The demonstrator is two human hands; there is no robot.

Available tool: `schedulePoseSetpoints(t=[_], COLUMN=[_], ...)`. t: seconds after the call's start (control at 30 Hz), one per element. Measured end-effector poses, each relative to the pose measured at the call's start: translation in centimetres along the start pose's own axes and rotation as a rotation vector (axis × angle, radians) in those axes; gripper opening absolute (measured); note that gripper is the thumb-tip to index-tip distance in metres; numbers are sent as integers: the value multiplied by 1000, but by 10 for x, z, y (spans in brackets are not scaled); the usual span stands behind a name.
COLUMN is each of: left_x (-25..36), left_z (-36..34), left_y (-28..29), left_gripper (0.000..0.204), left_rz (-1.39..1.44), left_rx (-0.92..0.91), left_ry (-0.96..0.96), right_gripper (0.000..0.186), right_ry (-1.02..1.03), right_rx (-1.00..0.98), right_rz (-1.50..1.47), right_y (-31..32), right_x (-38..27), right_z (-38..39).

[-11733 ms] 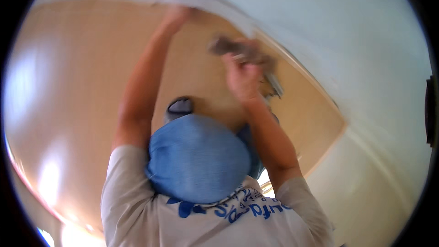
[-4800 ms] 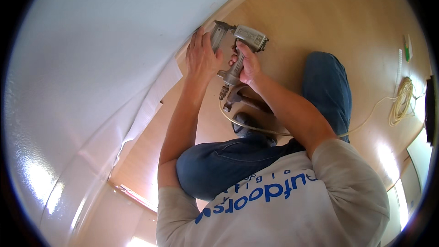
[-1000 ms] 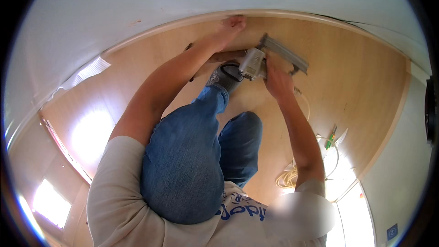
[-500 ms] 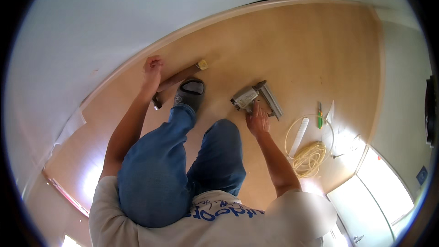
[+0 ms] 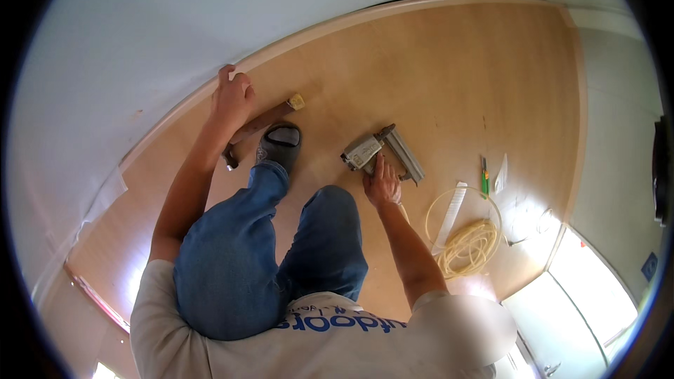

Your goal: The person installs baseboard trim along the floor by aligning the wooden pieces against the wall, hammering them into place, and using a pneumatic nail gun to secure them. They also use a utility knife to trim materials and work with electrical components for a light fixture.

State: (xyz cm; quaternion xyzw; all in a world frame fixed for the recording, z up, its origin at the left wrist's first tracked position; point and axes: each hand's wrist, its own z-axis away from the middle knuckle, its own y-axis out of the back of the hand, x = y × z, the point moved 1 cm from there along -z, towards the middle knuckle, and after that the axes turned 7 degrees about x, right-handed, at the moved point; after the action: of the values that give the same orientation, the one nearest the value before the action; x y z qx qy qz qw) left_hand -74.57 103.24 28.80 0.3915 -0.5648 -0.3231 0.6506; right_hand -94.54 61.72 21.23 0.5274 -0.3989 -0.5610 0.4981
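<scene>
The right hand (image 5: 383,182) touches a grey metal nail gun (image 5: 364,152) on the tan wood-look floor (image 5: 449,77), its grip unclear; the left hand (image 5: 233,98), fingers loosely spread, is at the pale wooden trim (image 5: 330,27)

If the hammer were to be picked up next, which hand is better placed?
Probably the left hand: it is close beside the hammer and appears empty, while the right hand is on the nail gun, across the shoe from the hammer.
</scene>
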Motion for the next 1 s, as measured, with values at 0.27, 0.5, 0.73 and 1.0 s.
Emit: schedulePoseSetpoints(t=[0.27, 0.5, 0.73, 1.0], left_x=[-95, -112, -122, -196], left_z=[121, 113, 137, 362], left_y=[-15, -21, 23, 156], left_gripper=[36, 37, 34, 36], left_rz=[-308, -472, -469, -336], left_rx=[-193, -297, -589, -524], left_ry=[-231, -315, 58, 410], right_gripper=[80, 80, 80, 77], right_ry=[13, 72, 29, -43], right_rx=[34, 97, 103, 16], right_rz=[-3, 36, 68, 110], right_y=[-4, -1, -8, 0], right_x=[-1, -10, -12, -17], right_z=[3, 3, 14, 25])
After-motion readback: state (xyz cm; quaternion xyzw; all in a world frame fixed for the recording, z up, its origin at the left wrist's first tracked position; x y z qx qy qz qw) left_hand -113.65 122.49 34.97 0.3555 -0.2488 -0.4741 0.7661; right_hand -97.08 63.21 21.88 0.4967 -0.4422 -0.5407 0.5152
